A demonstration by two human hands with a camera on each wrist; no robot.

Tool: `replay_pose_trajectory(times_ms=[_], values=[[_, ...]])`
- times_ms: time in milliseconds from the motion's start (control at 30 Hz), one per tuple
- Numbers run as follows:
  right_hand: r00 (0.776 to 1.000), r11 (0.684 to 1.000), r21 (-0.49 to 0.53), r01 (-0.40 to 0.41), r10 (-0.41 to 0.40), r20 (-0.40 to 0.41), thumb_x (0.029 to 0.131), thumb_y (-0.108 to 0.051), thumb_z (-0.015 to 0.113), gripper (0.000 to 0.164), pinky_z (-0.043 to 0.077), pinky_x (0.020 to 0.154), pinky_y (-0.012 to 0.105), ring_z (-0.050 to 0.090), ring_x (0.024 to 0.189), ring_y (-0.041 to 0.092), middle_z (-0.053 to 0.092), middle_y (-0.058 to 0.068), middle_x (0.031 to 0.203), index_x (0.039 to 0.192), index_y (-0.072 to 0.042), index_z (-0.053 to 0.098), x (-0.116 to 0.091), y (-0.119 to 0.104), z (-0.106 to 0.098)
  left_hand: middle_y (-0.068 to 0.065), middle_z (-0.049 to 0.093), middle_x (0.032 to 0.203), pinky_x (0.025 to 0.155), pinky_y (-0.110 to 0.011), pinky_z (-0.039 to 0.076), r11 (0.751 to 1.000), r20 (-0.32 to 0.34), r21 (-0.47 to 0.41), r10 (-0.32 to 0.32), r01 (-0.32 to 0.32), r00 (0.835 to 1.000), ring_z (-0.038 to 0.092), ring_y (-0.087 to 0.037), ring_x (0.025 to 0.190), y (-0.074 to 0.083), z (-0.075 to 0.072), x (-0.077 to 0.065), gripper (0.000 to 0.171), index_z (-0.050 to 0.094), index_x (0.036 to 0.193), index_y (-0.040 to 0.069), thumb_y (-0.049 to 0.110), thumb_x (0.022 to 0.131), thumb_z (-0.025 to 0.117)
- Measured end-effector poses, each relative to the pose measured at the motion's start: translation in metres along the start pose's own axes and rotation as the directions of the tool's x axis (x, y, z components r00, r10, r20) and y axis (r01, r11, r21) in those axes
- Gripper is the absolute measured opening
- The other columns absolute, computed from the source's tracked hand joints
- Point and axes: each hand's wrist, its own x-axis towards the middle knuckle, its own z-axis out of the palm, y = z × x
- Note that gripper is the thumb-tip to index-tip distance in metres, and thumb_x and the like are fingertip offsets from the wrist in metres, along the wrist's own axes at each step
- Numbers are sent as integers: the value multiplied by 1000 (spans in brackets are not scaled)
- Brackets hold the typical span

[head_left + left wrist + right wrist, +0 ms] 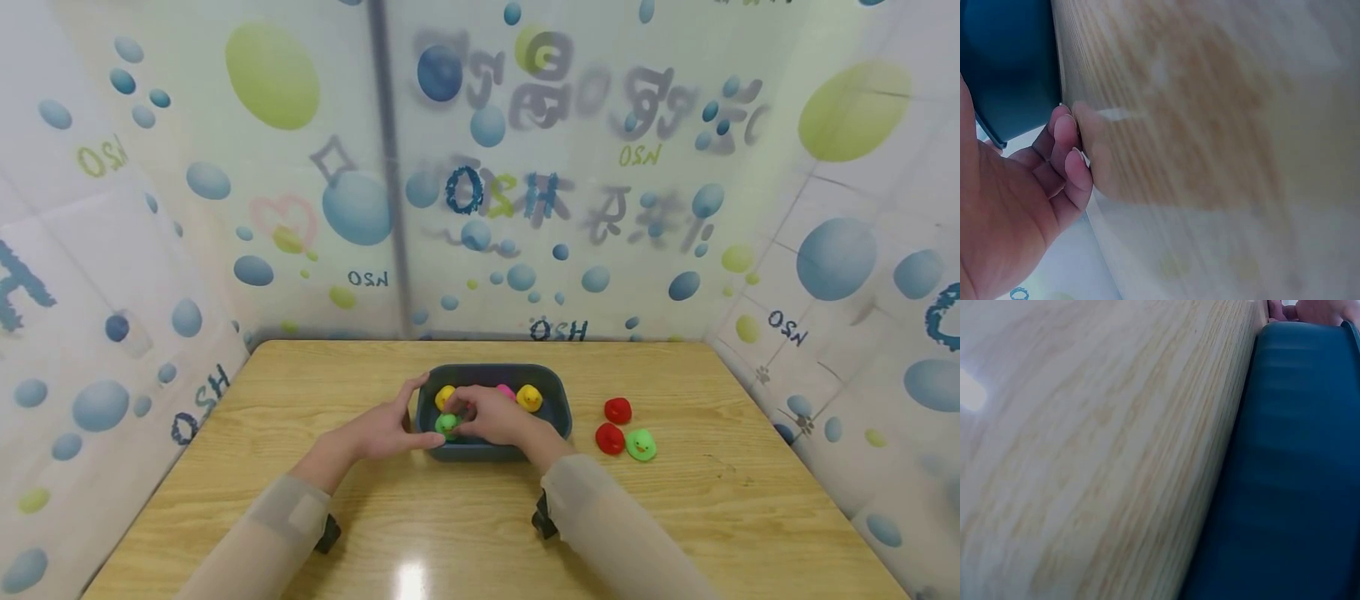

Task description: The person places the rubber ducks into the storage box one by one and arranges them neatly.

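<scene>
A dark blue-green plastic basin [495, 452] stands on the wooden table, with several small rubber ducks inside. My left hand [384, 428] grips its left end, the thumb along the front rim and the index finger at the back corner. In the left wrist view, the other fingers [1075, 172] curl down against the tabletop beside the basin wall [1013, 69]. Reaching over the front rim, my right hand [491, 415] pinches a green rubber duck [447, 427] in the front left of the basin. Yellow ducks [529, 397] and a partly hidden pink one [506, 391] lie behind that hand.
Right of the basin, two red ducks [618, 410] and a green duck [641, 444] sit on the table [675, 517]. Curtains [480, 275] printed with bubbles enclose the table at the back and both sides.
</scene>
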Motion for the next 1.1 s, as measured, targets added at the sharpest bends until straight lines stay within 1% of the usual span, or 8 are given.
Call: replay_pose_trajectory(times_ms=[167,333,633,800,933,1033,1100], values=[[1000,1000,8,10,-10,-5,101,-11,81,26,63,100,38,73,104,16,77,-1,122,125,-18,75,1,1,1,-6,77,106,81,-38,57,1000,0,2,4,-4,1000,71,-17,91,0,0,0,119,2,177,33,75,92,75],[1000,1000,11,11,-11,-1,102,-11,80,26,63,101,39,73,106,17,77,0,123,126,-17,75,2,1,2,-6,77,106,81,-37,57,1000,3,-4,2,-2,1000,71,-17,91,0,-1,-1,118,2,177,33,74,93,75],[1000,1000,15,4,-4,8,102,-10,79,29,62,100,35,72,105,14,76,-1,123,129,-18,74,1,1,-1,-6,77,105,80,-38,57,1000,8,-10,11,-11,1000,71,-17,89,3,-3,-3,117,1,177,32,71,95,75],[1000,999,33,3,-2,-7,102,-10,79,31,62,102,38,73,107,15,76,0,126,131,-18,74,-5,0,-6,-6,77,105,81,-39,58,1000,5,-3,13,-13,1000,71,-17,90,6,-3,-3,117,1,177,31,71,95,75],[999,999,33,23,-22,-30,102,-11,79,31,62,104,43,73,113,20,76,2,128,132,-17,74,-13,2,-13,-7,77,106,84,-41,58,1000,4,-1,9,-9,1000,71,-18,92,7,-3,-3,117,2,177,32,72,94,75],[999,999,24,31,-30,-44,102,-13,79,30,61,104,44,71,114,20,76,2,129,132,-17,74,-18,5,-18,-6,77,106,87,-42,58,1000,3,1,4,-4,1000,70,-18,92,6,-3,-3,118,2,177,32,73,94,75],[998,1000,19,23,-23,-50,103,-15,79,29,61,104,43,71,113,18,76,1,128,131,-18,74,-22,7,-22,-7,76,106,89,-43,59,1000,0,7,0,0,1000,70,-18,93,5,-2,-3,118,2,177,32,74,93,75]])
